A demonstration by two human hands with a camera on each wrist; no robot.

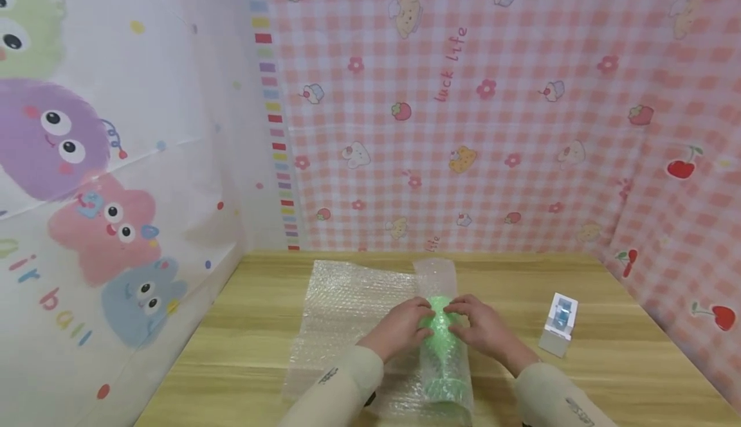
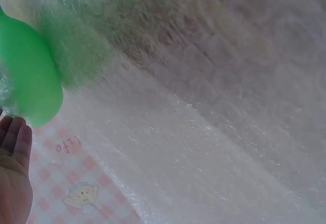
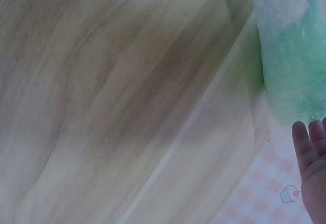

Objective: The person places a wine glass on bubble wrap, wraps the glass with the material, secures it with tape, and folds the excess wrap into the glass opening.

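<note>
A green object (image 1: 442, 324), with a rounded end in the left wrist view and a pale see-through part, lies lengthwise inside bubble wrap (image 1: 347, 311). One layer of the wrap covers its top, and a wide flat piece spreads to its left. At the object's left side, my left hand (image 1: 401, 325) holds the wrap with bent fingers and thumb. My right hand (image 1: 485, 329) does the same on the right side, its fingertips close to the left ones. In the right wrist view, the fingertips meet the wrapped green end (image 3: 295, 76).
To the right on the wooden table (image 1: 509, 279) stands a small white item (image 1: 560, 324) with a bluish clear part. Patterned cloth walls (image 1: 463, 118) rise at the back and both sides. Light sleeves (image 1: 341, 382) cover both forearms.
</note>
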